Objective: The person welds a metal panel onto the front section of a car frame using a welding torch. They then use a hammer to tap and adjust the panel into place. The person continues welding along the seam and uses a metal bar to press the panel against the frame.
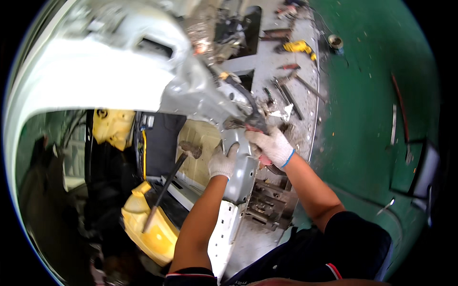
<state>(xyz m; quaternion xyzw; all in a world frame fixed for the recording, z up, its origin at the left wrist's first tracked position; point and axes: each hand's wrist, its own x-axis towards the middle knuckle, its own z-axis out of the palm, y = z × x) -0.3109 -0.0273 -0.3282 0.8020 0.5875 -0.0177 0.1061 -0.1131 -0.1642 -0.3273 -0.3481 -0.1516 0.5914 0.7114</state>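
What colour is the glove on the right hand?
White: the glove has a blue cuff edge, best seen in the head view.

The person's bare left forearm (196, 226) reached upward to a white-gloved left hand (222, 163), thumb (233, 150) spread apart. The right forearm (312, 190) slanted up and leftward, its gloved right hand (274, 147) curled in a grip.

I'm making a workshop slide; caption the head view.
Gloved left hand at a grey metal frame, gloved right hand holding a red-and-black tool.
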